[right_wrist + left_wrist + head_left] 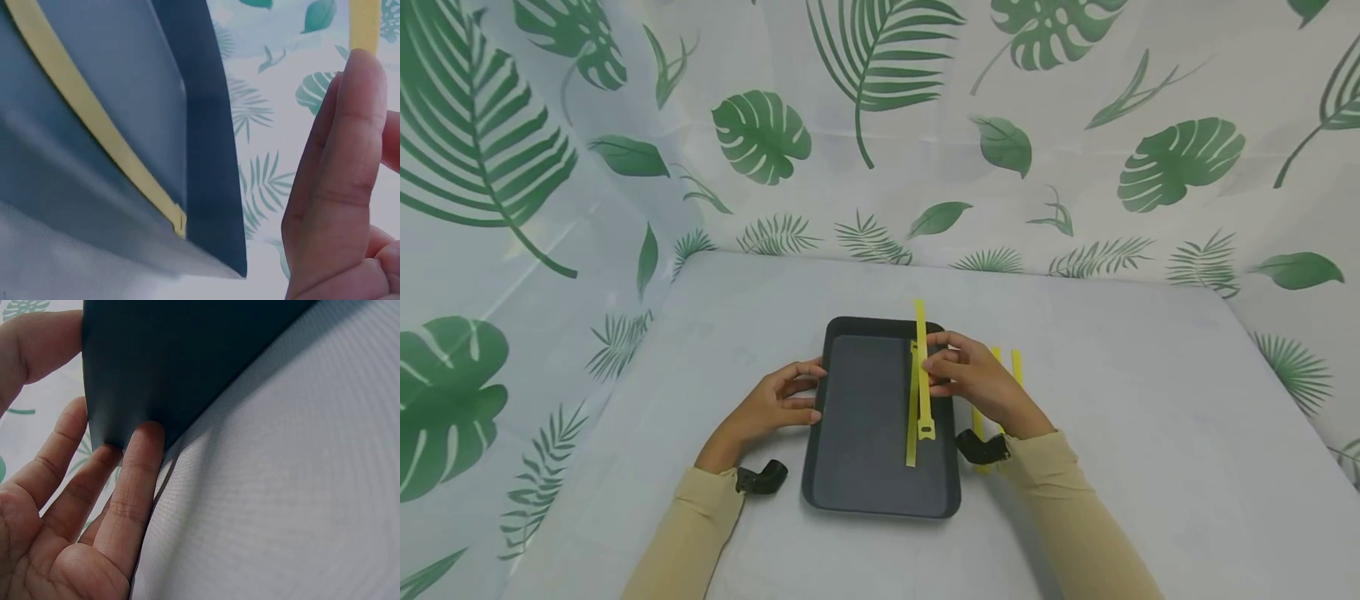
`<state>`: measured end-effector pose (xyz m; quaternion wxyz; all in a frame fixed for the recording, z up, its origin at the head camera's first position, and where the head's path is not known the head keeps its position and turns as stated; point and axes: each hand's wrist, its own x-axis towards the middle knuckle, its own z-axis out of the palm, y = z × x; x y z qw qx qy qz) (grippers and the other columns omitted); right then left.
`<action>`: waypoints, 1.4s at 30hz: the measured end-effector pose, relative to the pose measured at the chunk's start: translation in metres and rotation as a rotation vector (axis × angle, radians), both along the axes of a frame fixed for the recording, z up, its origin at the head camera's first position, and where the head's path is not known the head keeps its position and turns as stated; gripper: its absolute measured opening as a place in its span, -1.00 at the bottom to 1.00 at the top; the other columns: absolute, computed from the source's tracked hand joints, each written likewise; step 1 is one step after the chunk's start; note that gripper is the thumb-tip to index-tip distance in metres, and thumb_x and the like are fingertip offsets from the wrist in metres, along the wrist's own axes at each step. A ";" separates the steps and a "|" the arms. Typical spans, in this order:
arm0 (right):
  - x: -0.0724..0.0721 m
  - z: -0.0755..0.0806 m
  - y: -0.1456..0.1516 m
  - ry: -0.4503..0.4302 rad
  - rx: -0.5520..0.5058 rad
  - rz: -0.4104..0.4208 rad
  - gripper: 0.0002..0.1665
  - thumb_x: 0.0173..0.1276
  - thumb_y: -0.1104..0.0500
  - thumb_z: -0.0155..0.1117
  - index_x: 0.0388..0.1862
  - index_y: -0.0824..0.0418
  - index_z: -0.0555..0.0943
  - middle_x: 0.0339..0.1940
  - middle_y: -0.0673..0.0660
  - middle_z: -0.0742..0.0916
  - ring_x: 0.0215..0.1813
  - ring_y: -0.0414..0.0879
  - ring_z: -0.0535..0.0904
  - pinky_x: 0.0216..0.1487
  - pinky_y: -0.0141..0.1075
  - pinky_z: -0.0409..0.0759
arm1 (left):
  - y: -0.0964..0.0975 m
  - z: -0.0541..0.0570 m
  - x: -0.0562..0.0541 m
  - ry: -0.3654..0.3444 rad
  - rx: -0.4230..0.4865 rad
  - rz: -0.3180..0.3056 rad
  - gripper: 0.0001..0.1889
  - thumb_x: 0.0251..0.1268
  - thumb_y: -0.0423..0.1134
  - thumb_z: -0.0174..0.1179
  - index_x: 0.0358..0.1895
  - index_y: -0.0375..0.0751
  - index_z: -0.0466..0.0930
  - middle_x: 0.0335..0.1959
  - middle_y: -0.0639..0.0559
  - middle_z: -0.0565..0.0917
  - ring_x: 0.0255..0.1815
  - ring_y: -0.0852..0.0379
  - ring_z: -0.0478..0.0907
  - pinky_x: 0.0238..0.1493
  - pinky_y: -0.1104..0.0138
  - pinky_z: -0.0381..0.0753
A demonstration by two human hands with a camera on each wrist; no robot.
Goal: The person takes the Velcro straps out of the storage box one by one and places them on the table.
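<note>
A dark grey rectangular tray (857,417) lies on the white-covered table. My left hand (775,400) touches its left side; in the left wrist view the fairly straight fingers (140,462) rest against the outer wall. Above the tray's right part, my right hand (977,379) pinches a yellow cable strap (924,387) with its slotted end hanging down. A second yellow strap (912,433) lies in the tray along the right side, its slotted end toward the far edge. The right wrist view shows only the end of the held strap (364,25) above the fingertips.
More yellow straps (1017,364) lie on the table right of the tray, partly hidden by my right hand and wrist. Each wrist carries a black camera (762,477). A leaf-patterned cloth (925,183) stands behind and at the sides.
</note>
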<state>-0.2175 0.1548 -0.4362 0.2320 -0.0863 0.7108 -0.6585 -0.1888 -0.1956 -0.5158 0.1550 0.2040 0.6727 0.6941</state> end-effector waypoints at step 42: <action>0.017 -0.010 0.053 -0.002 -0.009 -0.099 -0.44 0.59 0.36 0.19 0.46 0.50 0.31 -0.27 0.00 0.69 -0.26 -0.18 0.64 -0.18 -0.36 0.77 | 0.000 0.002 0.003 0.032 -0.035 0.007 -0.32 0.30 -0.43 0.47 0.40 -0.63 0.37 0.70 -0.51 0.10 0.56 -0.57 0.27 0.31 0.35 0.66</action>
